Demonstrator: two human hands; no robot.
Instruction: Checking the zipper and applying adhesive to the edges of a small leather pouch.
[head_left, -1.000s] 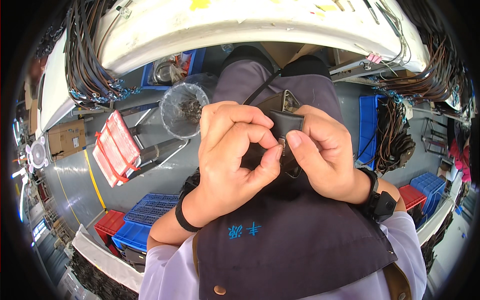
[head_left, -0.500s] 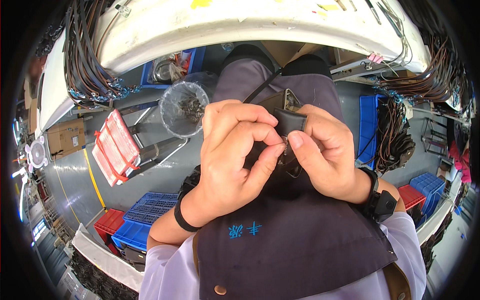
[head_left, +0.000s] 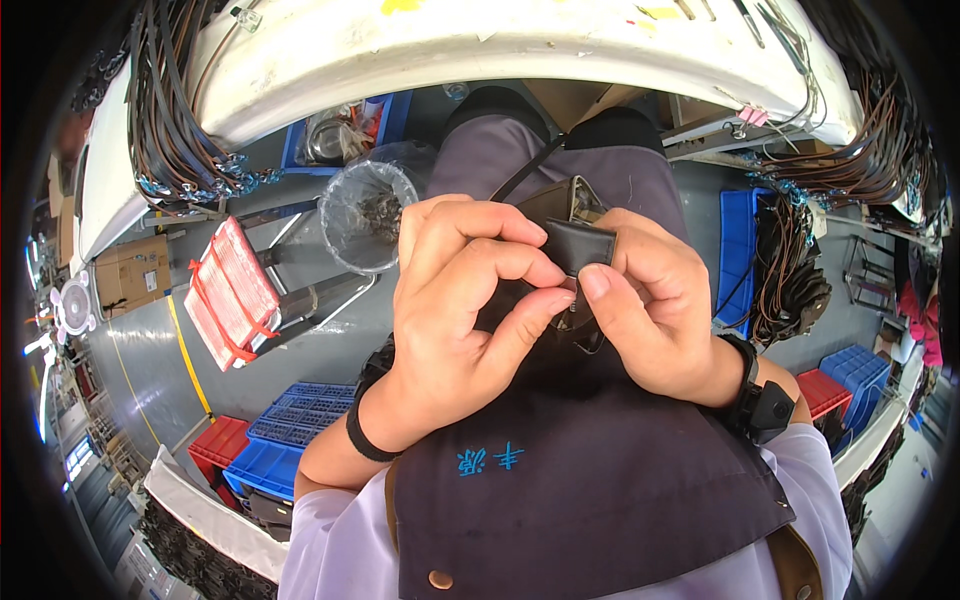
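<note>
Black leather piece (head_left: 582, 246): we find it between the two hands, above the lap, with its right end inside the right hand.
Right hand (head_left: 655, 300): it grasps this piece, the thumb on the near side and the bent fingers around the far side.
Left hand (head_left: 448, 300): it is just beside the left edge of the piece; thumb and index finger almost meet, and we cannot tell if they pinch something small.
Dark pouch (head_left: 550, 204): we see it over the thighs, partly hidden behind the piece and the hands.
Wrists: both are turned inward, above the dark apron (head_left: 590, 500).
Table (head_left: 450, 55): white, it stands beyond the knees.
Lined bin (head_left: 339, 235): it stands left of the left hand.
</note>
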